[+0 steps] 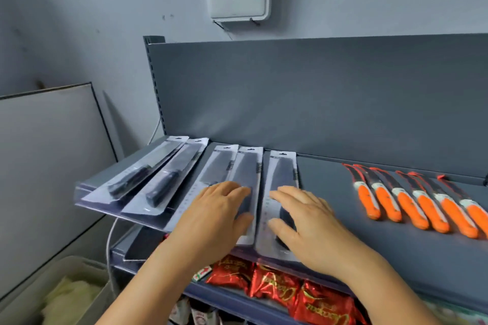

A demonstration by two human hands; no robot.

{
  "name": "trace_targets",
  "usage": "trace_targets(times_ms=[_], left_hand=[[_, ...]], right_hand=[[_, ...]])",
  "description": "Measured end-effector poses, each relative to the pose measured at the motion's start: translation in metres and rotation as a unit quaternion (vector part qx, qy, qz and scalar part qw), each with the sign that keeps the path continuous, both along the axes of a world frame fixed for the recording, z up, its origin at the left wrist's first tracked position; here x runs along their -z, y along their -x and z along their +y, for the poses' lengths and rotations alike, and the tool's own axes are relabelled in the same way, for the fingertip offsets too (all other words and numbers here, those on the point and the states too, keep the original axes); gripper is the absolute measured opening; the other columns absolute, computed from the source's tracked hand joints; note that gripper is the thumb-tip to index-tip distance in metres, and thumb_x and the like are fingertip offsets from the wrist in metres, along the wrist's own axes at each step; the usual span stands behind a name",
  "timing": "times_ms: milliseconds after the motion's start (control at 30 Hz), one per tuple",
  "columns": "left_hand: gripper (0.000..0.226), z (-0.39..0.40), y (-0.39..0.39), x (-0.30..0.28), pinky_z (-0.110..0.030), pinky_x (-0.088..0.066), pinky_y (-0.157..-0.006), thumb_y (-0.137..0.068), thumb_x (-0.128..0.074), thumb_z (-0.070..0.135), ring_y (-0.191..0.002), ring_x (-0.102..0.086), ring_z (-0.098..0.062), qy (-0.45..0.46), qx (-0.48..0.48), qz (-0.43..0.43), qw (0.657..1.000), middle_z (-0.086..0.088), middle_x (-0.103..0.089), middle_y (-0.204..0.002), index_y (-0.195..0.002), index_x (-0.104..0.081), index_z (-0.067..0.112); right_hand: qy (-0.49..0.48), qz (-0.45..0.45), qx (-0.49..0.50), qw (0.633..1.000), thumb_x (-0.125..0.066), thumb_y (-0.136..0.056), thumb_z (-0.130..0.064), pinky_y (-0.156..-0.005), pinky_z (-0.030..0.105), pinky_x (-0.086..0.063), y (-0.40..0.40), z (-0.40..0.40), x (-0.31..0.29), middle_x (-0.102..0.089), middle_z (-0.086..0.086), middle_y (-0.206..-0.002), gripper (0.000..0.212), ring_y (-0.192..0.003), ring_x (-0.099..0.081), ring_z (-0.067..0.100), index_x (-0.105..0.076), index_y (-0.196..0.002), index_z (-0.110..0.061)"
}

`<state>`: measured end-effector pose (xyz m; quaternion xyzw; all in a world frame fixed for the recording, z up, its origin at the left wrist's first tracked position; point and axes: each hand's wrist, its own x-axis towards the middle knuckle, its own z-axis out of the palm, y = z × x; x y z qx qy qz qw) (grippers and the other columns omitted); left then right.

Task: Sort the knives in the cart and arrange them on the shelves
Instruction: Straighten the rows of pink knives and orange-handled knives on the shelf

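**Five packs being squared on the shelf**

Five carded knives are being lined up at the left end of the shelf (369, 224), with six orange knives (420, 206) lying well apart to the right. The left hand (214, 216) is being laid flat on the fourth pack (247, 179), fingers straight and spread, nothing being gripped. The right hand (309, 224) is being pressed on the fifth pack (281, 185) in the same way, fingers extended, thumb lying along the card's lower part. The cart is not being shown.

The step in hand is judged to be straightening these two packs. It is best done by light, even pressure being kept through flat fingers, so that the cards are being slid rather than buckled. Near edges should be brought level with the shelf lip, since the fifth pack is overhanging slightly above the red packets (277, 287). The gap between packs should be matched to that of the two angled packs (155, 179) at the far left, which are probably wanting the same correction.
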<state>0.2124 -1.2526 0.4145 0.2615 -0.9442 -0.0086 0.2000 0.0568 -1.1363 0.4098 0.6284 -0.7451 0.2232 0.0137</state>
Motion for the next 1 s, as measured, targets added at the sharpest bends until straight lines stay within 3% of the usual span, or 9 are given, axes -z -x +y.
trace_targets(times_ms=[167,367,567,767,867,1000], left_hand=[[0.055,-0.039,-0.048,0.01,-0.025,-0.022,-0.109,-0.094,-0.042,0.05,-0.133,-0.032,-0.01,-0.005,-0.025,-0.015,1.0,0.012,-0.036,-0.146,-0.143,-0.036,0.028],[0.063,-0.072,-0.088,0.017,-0.033,-0.014,-0.116,-0.093,-0.028,0.061,-0.142,-0.018,-0.01,-0.019,-0.08,-0.013,0.996,0.011,-0.027,-0.152,-0.146,-0.029,0.029],[0.057,-0.108,-0.118,0.025,-0.035,-0.009,-0.116,-0.099,-0.03,0.044,-0.146,-0.005,-0.014,-0.017,-0.176,-0.009,0.984,0.007,-0.016,-0.158,-0.15,-0.017,0.024],[0.039,-0.13,-0.131,0.023,-0.03,-0.026,-0.105,-0.099,-0.034,0.033,-0.133,-0.03,-0.008,-0.028,-0.19,-0.014,0.981,0.015,-0.041,-0.143,-0.137,-0.043,0.03],[0.045,-0.134,-0.13,0.019,-0.034,-0.036,-0.106,-0.095,-0.045,0.03,-0.13,-0.04,-0.016,-0.044,-0.211,0.041,0.976,0.009,-0.042,-0.143,-0.14,-0.042,0.028],[0.042,-0.151,-0.133,0.014,-0.035,-0.043,-0.097,-0.094,-0.045,0.033,-0.12,-0.047,-0.018,-0.057,-0.228,0.012,0.972,0.007,-0.05,-0.133,-0.137,-0.046,0.029]], right_hand=[[-0.047,-0.013,-0.018,0.999,-0.037,-0.095,-0.051,-0.115,0.032,-0.009,-0.046,-0.04,0.006,-0.015,-0.015,-0.156,0.057,-0.142,-0.011,0.008,-0.021,-0.147,-0.037],[-0.088,-0.003,-0.054,0.995,-0.035,-0.095,-0.052,-0.117,0.035,-0.003,-0.082,-0.073,0.0,-0.009,-0.015,-0.157,0.063,-0.143,-0.003,0.006,-0.006,-0.15,-0.037],[-0.111,0.001,-0.102,0.989,-0.039,-0.096,-0.049,-0.117,0.038,-0.003,-0.112,-0.109,-0.005,0.003,-0.009,-0.159,0.067,-0.145,0.004,0.014,-0.002,-0.15,-0.037],[-0.137,0.0,-0.134,0.982,-0.044,-0.095,-0.046,-0.117,0.043,-0.009,-0.13,-0.147,-0.002,0.001,0.0,-0.16,0.069,-0.146,0.001,0.02,-0.004,-0.149,-0.034],[-0.139,-0.001,-0.132,0.982,-0.045,-0.094,-0.046,-0.114,0.043,-0.02,-0.135,-0.159,0.0,-0.009,0.003,-0.158,0.068,-0.144,-0.014,0.025,-0.009,-0.149,-0.03],[-0.145,-0.029,-0.109,0.983,-0.045,-0.094,-0.044,-0.104,0.041,-0.034,-0.141,-0.171,-0.004,-0.014,0.003,-0.155,0.063,-0.135,-0.031,0.03,-0.018,-0.147,-0.025]])
